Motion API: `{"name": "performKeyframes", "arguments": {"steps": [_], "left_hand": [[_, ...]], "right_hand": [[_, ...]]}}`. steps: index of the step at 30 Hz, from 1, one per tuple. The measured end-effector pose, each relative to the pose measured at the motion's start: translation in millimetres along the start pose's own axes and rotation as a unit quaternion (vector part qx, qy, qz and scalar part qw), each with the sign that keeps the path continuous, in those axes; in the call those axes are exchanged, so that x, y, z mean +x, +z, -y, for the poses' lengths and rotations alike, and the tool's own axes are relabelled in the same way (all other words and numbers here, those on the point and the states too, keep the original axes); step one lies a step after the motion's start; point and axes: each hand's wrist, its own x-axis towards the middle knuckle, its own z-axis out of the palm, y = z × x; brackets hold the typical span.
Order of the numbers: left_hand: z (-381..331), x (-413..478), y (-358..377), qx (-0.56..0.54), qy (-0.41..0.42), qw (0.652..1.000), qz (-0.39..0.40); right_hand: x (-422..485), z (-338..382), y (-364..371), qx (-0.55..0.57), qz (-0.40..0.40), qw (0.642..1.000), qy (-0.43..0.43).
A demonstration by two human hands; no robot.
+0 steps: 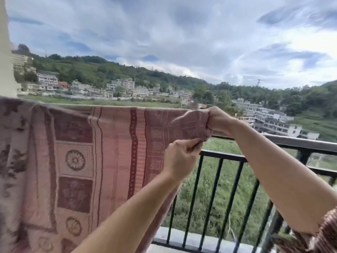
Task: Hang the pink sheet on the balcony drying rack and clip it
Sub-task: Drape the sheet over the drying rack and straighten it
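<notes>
Sheet (113, 143) already draped over the line at left, both hands at its right edge — right hand (219, 120) fingers closed on the top corner, left hand (179, 156) pinching below; spreading step, clipping likely next, no clip visible.

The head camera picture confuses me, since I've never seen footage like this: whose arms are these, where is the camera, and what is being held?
There is no machine here. The camera sits on a person's head, looking forward and down, so the two bare arms reaching in from the bottom are the wearer's own. The wide lens bends the horizon.

The person stands on a balcony behind a black railing, with fields, houses and hills beyond.

The pink sheet, patterned with squares and round flowers, already hangs over a line or bar that the cloth hides. The right hand grips its upper right corner, and the left hand pinches the side edge just below. No clip is visible in either hand.
</notes>
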Motion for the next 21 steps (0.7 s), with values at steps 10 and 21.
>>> {"name": "performKeyframes", "arguments": {"steps": [10, 21], "left_hand": [[-80.4, -1.7, 134.9, -0.092, -0.021, 0.976, 0.198], [-34.4, -6.9, 115.9, 0.128, -0.023, 0.972, 0.194]], "right_hand": [[-47.6, -119.3, -95.6, 0.024, -0.227, 0.968, 0.105], [-86.0, -111.7, -97.3, -0.003, -0.174, 0.985, 0.005]]}}
